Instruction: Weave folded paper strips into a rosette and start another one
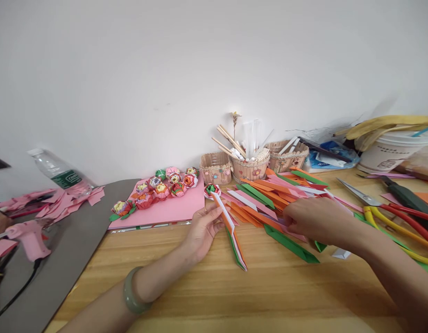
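Observation:
My left hand pinches a bundle of folded paper strips, white, orange and green, which slants down over the wooden table. To the right, my right hand reaches into a loose pile of folded strips in orange, green, pink and white. Its fingertips are hidden behind the hand and among the strips, so whatever they touch cannot be made out. Behind my left hand a small paper flower rests on the table.
Finished paper flowers sit on a pink sheet. Three small baskets stand at the wall. Scissors and red-handled pliers lie right. A pink glue gun, a bottle and part of another person's hand are left.

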`<state>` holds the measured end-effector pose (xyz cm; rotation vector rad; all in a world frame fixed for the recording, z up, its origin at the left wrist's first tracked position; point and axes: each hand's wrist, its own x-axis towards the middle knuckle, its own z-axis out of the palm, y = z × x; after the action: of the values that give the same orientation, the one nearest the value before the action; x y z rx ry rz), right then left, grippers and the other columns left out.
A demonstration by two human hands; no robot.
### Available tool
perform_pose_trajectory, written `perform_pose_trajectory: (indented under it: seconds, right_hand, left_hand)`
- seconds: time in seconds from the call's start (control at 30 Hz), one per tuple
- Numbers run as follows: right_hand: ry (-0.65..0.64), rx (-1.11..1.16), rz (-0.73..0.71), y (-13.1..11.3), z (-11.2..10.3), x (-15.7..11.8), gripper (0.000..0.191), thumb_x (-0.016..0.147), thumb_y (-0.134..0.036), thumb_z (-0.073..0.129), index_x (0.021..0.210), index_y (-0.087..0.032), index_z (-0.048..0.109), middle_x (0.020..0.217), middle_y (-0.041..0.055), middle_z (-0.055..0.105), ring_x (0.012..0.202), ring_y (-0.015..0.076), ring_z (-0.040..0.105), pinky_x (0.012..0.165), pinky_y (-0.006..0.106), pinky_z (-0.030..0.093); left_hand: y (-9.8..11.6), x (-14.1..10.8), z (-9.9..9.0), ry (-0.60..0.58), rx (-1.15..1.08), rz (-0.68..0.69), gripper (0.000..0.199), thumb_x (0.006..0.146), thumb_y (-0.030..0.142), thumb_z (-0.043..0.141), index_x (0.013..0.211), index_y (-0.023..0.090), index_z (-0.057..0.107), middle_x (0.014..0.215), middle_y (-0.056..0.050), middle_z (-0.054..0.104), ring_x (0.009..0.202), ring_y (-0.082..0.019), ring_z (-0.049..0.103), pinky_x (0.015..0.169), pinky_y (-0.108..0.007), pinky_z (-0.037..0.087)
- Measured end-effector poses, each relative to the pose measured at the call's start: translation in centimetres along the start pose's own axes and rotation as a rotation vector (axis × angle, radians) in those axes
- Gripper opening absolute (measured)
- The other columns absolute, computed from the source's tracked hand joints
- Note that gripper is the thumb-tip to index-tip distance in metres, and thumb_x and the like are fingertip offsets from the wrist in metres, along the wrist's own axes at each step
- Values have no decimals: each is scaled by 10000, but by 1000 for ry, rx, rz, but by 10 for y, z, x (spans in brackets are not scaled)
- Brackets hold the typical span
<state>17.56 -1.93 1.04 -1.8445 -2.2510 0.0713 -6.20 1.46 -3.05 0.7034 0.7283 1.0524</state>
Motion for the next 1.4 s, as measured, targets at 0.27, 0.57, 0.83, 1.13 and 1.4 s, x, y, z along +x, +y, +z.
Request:
perform_pose_trajectory:
  seconds: [0.27, 0.57, 0.83, 1.13, 1.4]
  right_hand:
    - [-76, -117, 54, 6, -26, 0, 182, 726, -244, 513, 564, -256, 594, 597, 4, 633, 519, 186, 539, 427, 253, 254]
    - [56, 576, -13, -57, -13, 4, 203, 808, -288, 494, 662, -204, 608, 585, -7, 614, 522, 132, 527, 469, 227, 378]
    - [55, 567, -110, -78, 15, 3, 191, 834, -244, 488, 719, -192, 631, 631, -10, 632, 533, 117, 514, 500, 214, 373]
    - [26, 546, -193, -77, 17, 5, 196, 852, -184, 460, 768, -190, 637, 665, -16, 644, 575, 114, 541, 554, 206, 386]
    - [-9, 506, -264, -75, 18, 5, 218, 866, -172, 431, 774, -170, 629, 686, 8, 641, 605, 127, 548, 576, 217, 395]
  left_hand:
    - [0, 0, 1, 2, 2, 3, 210, 625, 171, 724, 827, 122, 697, 762, -38, 703, 612, -86, 612, 550, -161, 480]
    - [-1, -4, 5, -39, 55, 29, 217, 615, 189, 735, 821, 128, 706, 769, -52, 706, 632, -109, 617, 588, -198, 487]
    - [-2, -7, 8, -58, 104, 46, 182, 585, 219, 756, 733, 123, 714, 715, -46, 697, 614, -112, 603, 613, -217, 489]
    - [-2, -8, 9, -73, 178, 78, 184, 609, 233, 744, 773, 150, 731, 744, -54, 717, 649, -119, 609, 631, -213, 475]
    - [-1, -12, 11, -108, 248, 112, 190, 647, 215, 712, 820, 139, 732, 786, -64, 725, 723, -165, 628, 692, -267, 486]
